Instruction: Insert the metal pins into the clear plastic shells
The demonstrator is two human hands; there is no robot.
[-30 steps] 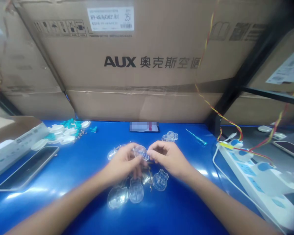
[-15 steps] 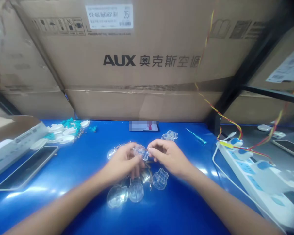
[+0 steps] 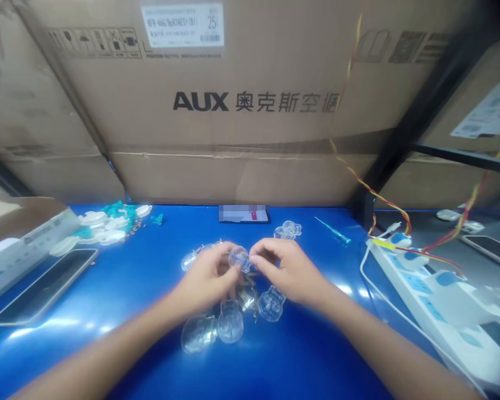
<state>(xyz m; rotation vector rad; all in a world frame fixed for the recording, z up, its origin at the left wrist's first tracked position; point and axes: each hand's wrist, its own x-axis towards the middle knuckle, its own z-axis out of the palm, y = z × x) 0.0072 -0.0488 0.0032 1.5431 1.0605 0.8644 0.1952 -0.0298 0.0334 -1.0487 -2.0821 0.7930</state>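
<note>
My left hand (image 3: 210, 275) pinches a clear round plastic part (image 3: 239, 258) between thumb and fingers, above the blue table. At that part's right edge, my right hand (image 3: 289, 269) has thumb and forefinger pressed together; whatever is between them is too small to make out. Below the hands lie more clear plastic pieces, among them a round one (image 3: 230, 322), a wider one (image 3: 198, 333) and one on the right (image 3: 270, 304). Small brass-coloured metal bits (image 3: 248, 299) lie between them. Further clear pieces (image 3: 189, 260) are partly hidden behind my left hand.
A phone (image 3: 244, 214) stands at the back by a large carton (image 3: 254, 128). White and teal parts (image 3: 108, 222), another phone (image 3: 45, 286) and a box (image 3: 29, 244) are left. Right are a screwdriver (image 3: 333, 231), clear pieces (image 3: 287, 229) and a power strip (image 3: 425, 294) with cables.
The clear part between my hands has turned slightly, and my fingers have shifted a little around it. The view has moved slightly; the things on the table lie as before.
</note>
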